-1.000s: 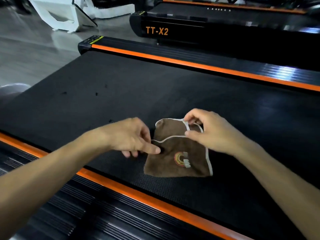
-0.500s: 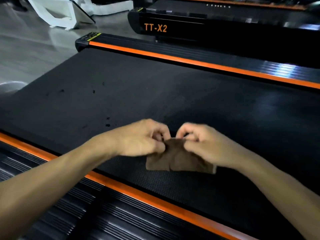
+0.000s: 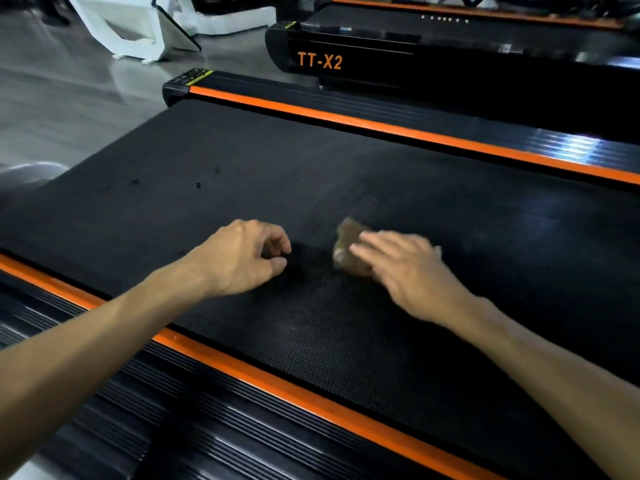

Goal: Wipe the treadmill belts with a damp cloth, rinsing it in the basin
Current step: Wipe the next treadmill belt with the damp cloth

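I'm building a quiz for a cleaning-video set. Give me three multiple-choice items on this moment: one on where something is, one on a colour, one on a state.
1. Where is the brown cloth?
A. on the treadmill belt, under the right hand
B. on the floor
C. draped over the side rail

2. What colour are the stripes along the belt's edges?
A. white
B. orange
C. blue

3. What is the left hand doing?
A. gripping the cloth
B. pressing flat on the rail
C. holding nothing, fingers loosely curled

Answers: 1 A, the right hand lies with straight fingers on the cloth on the treadmill belt. 2 B, the stripes on both sides are orange. 3 C, the left hand is beside the cloth, apart from it, with nothing in it.
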The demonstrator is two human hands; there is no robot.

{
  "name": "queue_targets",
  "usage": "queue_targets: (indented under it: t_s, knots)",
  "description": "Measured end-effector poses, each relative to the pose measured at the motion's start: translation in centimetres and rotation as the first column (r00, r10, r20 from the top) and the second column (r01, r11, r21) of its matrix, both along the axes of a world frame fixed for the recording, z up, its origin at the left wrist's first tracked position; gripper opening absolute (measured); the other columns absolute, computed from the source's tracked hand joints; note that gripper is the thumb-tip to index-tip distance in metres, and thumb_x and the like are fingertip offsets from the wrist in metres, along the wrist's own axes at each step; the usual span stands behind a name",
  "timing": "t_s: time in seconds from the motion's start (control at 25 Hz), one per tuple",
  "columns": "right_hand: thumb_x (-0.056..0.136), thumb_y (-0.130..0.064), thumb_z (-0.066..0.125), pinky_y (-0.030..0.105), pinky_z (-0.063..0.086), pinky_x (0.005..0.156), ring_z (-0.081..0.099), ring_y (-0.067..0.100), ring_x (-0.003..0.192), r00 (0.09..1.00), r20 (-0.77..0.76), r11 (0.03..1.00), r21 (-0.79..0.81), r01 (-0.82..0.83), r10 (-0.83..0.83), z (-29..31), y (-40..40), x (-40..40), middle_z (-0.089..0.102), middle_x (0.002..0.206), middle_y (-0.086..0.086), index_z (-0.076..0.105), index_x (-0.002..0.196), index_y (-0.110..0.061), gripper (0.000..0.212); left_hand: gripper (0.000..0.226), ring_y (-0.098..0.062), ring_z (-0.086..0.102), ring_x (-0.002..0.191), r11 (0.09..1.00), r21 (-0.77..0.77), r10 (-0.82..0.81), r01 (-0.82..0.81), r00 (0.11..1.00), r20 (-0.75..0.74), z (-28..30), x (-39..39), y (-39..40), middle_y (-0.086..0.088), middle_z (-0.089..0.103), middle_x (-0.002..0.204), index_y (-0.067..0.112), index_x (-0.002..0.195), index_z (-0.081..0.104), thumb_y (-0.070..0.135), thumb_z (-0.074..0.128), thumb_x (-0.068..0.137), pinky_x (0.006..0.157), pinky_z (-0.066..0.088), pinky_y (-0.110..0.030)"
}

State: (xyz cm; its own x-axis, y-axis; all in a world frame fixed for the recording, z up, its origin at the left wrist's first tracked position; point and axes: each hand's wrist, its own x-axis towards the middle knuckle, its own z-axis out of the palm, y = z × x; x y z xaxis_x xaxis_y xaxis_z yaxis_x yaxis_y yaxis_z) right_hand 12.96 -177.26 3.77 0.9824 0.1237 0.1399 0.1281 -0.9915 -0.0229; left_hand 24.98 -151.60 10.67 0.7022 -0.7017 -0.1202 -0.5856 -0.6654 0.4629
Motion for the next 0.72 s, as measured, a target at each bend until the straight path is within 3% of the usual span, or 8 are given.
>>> queue_targets:
  t_s: [0.12, 0.24, 0.32, 0.4, 0.48, 0.52, 0.6, 0.72]
  knots:
    - [0.099, -0.013, 0.049, 0.045, 0.043, 0.100, 0.054, 0.027, 0.120, 0.915, 0.046, 0.858, 0.367, 0.359, -0.402, 1.5, -1.5, 2.2, 0.059, 0.133, 0.005, 0.055, 0.135, -0.028, 0.039, 0.009, -0.007, 0.062, 0.085, 0.998, -0.034, 0.052, -0.051, 0.999, 0.002, 0.3, 1.0, 0.8, 0.015, 0.064, 0.089, 0.029, 0.099, 0.066, 0.028, 0.065, 0.090, 0.079, 0.051, -0.028]
    - [0.100, -0.012, 0.049, 0.035, 0.052, 0.090, 0.066, 0.016, 0.107, 0.899, -0.169, 0.296, 0.906, 0.303, -0.403, 4.1, -1.0, 3.3, 0.070, 0.113, -0.003, 0.063, 0.121, -0.030, 0.030, 0.007, -0.005, 0.063, 0.086, 0.992, -0.100, 0.073, -0.073, 0.997, -0.011, 0.4, 2.1, 1.1, 0.013, 0.066, 0.089, 0.031, 0.091, 0.066, 0.025, 0.067, 0.088, 0.077, 0.049, -0.024]
    - [0.099, -0.012, 0.053, 0.035, 0.055, 0.086, 0.071, 0.016, 0.098, 0.910, -0.303, 0.049, 0.943, 0.329, -0.284, 5.6, -0.3, 3.6, 0.073, 0.108, -0.002, 0.063, 0.118, -0.031, 0.029, 0.010, -0.002, 0.062, 0.084, 0.988, -0.122, 0.091, -0.094, 0.995, -0.030, 0.2, 2.5, 1.1, 0.013, 0.065, 0.087, 0.034, 0.086, 0.065, 0.024, 0.068, 0.086, 0.073, 0.045, -0.021]
    - [0.096, -0.019, 0.058, 0.037, 0.053, 0.089, 0.068, 0.017, 0.102, 0.885, -0.289, 0.294, 0.866, 0.404, -0.364, 5.4, 0.1, 3.7, 0.068, 0.119, -0.002, 0.059, 0.124, -0.030, 0.030, 0.010, -0.001, 0.061, 0.084, 0.987, -0.120, 0.102, -0.105, 0.994, -0.032, 0.0, 2.9, 1.0, 0.013, 0.065, 0.086, 0.034, 0.085, 0.065, 0.025, 0.068, 0.086, 0.070, 0.042, -0.018]
    - [0.096, -0.039, 0.053, 0.043, 0.045, 0.099, 0.056, 0.023, 0.118, 0.901, -0.062, 0.800, 0.436, 0.412, -0.429, 3.7, 0.6, 3.3, 0.053, 0.137, -0.003, 0.048, 0.135, -0.029, 0.040, 0.007, -0.002, 0.060, 0.085, 0.990, -0.096, 0.104, -0.105, 0.994, -0.012, -0.2, 3.1, 1.0, 0.014, 0.064, 0.087, 0.032, 0.088, 0.066, 0.025, 0.067, 0.087, 0.069, 0.042, -0.018]
    - [0.096, -0.051, 0.045, 0.046, 0.040, 0.103, 0.048, 0.026, 0.126, 0.928, -0.059, 0.897, 0.239, 0.372, -0.369, 2.7, 1.5, 2.9, 0.044, 0.146, -0.002, 0.040, 0.142, -0.027, 0.052, 0.006, -0.002, 0.060, 0.086, 0.992, -0.081, 0.099, -0.099, 0.995, 0.000, -0.3, 3.1, 1.1, 0.014, 0.064, 0.088, 0.031, 0.091, 0.066, 0.026, 0.067, 0.088, 0.071, 0.043, -0.019]
    - [0.093, -0.067, 0.024, 0.052, 0.028, 0.112, 0.029, 0.031, 0.141, 0.945, -0.147, 0.953, 0.041, 0.301, -0.292, 0.2, 3.4, 2.1, 0.022, 0.159, 0.004, 0.017, 0.154, -0.022, 0.076, 0.006, -0.005, 0.061, 0.089, 0.994, -0.059, 0.092, -0.091, 0.996, 0.015, -0.5, 3.3, 1.2, 0.014, 0.064, 0.090, 0.030, 0.094, 0.066, 0.027, 0.066, 0.089, 0.076, 0.046, -0.022]
    - [0.095, -0.057, 0.013, 0.055, 0.022, 0.113, 0.019, 0.033, 0.145, 0.965, -0.018, 0.965, -0.028, 0.261, -0.262, -1.3, 3.3, 1.9, 0.020, 0.161, 0.006, 0.009, 0.156, -0.030, 0.067, 0.007, -0.006, 0.062, 0.089, 0.995, -0.038, 0.092, -0.092, 0.996, 0.013, -0.7, 3.3, 1.3, 0.015, 0.064, 0.091, 0.030, 0.096, 0.066, 0.027, 0.065, 0.090, 0.076, 0.047, -0.023]
